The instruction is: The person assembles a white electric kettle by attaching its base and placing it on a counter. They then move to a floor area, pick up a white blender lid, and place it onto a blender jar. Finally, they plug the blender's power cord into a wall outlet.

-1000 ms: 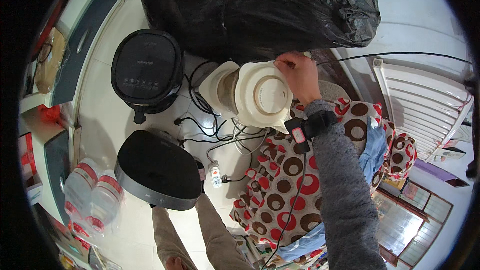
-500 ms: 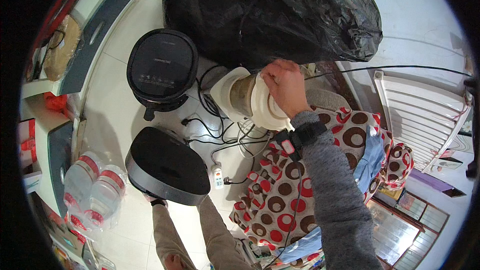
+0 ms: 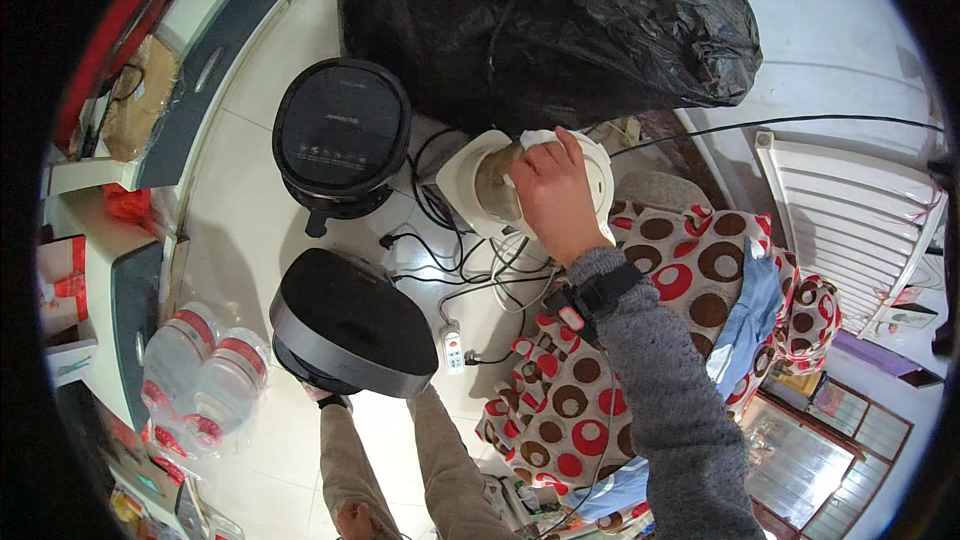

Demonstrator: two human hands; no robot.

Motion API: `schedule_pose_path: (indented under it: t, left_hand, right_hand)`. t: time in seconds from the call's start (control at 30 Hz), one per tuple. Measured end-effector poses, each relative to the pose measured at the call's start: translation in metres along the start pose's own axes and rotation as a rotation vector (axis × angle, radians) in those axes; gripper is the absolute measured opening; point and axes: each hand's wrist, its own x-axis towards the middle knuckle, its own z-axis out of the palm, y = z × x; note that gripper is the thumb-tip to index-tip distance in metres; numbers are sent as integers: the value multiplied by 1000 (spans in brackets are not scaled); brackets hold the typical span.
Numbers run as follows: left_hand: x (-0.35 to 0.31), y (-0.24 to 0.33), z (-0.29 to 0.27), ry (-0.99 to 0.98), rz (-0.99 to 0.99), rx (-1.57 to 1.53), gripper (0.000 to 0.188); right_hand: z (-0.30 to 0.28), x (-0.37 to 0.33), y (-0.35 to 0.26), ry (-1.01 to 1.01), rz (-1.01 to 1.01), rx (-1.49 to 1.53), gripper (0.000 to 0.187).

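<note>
Ahead of me a cream appliance (image 3: 452, 183) with a see-through, brownish jar (image 3: 497, 183) lies or leans among cables. My right hand (image 3: 556, 190), in a grey sleeve, is closed over the jar and the cream end piece (image 3: 600, 178). A crumpled white tissue (image 3: 540, 138) shows by its fingers, pressed against the appliance. Part of my left hand (image 3: 355, 519) shows at the lower edge, by my beige trouser leg. Its fingers are too small and cut off to read.
A round black air fryer (image 3: 342, 130) and a black appliance with a grey band (image 3: 352, 322) stand on the tiles. Nearby are a white power strip (image 3: 454, 348), wrapped bottles (image 3: 205, 370), a large black plastic bag (image 3: 560, 30), dotted fabric (image 3: 585, 395) and a radiator (image 3: 850, 210).
My right hand has shifted from the end piece toward the jar, and the white tissue now shows by its fingers. The whole view has moved slightly, so things sit further right.
</note>
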Motion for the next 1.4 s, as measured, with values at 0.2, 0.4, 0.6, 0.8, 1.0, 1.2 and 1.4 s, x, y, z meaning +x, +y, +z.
schedule_pose_path:
  t: [0.2, 0.4, 0.6, 0.8, 1.0, 1.2, 1.4]
  left_hand:
    - [-3, 9, -5, 7, 9, 51, 17]
    - [-8, 16, -8, 44, -52, -24, 14]
    - [-8, -7, -27, 81, 361, 295, 19]
    - [-23, -23, -36, -66, 145, -146, 26]
    - [-28, -4, -69, -223, 102, 205, 19]
    - [-68, 53, -79, -433, 445, 697, 30]
    - [-76, 16, -87, -321, 407, 805, 35]
  right_hand:
    - [-11, -28, -26, 2, 67, -20, 14]
    - [-20, -68, -37, 15, 182, 17, 14]
    - [-43, -115, -42, 103, 534, 358, 10]
    - [-65, -124, -27, 214, 1003, 677, 12]
    - [-39, -62, 14, 327, 814, 548, 10]
    - [-12, -41, 16, 332, 555, 261, 8]
    - [-30, -67, -2, 129, 393, 340, 11]
